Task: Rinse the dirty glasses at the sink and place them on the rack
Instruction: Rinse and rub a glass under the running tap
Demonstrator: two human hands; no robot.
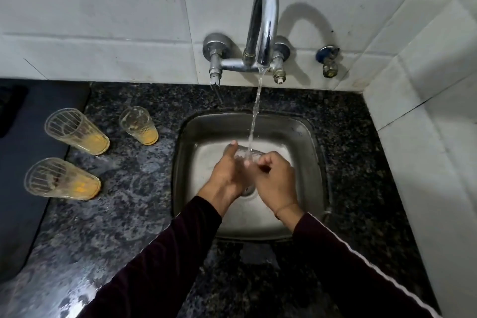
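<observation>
- 2 dark sleeves [165, 261] nearest the camera, coming in from the bottom edge; the right one has a white stripe along its seam.
- 1 table [124, 214]: dark speckled granite top, wet sheen at lower left; white tiled wall behind and on the right.
- 1 dark mat [23, 175] on the table's left side.
- 1 steel sink [304, 137], square, set into the table; drain partly hidden under the hands.
- 1 chrome tap [263, 18] on the wall, arched spout, running; the water stream [255, 116] falls onto the held glass.
- 1 small separate valve [329, 59] on the wall, right of the tap.
- 2 hands over the sink: left hand [227, 173] has its fingers curled round the glass, thumb up along its side; right hand [276, 181] is curled against the glass's other end, fingertips tucked, exact contact hard to tell.
- 4 glasses in total. 1 clear glass [245, 153] lies roughly sideways between the hands, under the stream.
- 3 dirty glasses upright on the table left of the sink, each with orange residue at the bottom: far-left glass [77, 131] and near-left glass [62, 179] at the mat's edge, third glass [139, 125] closest to the sink.
</observation>
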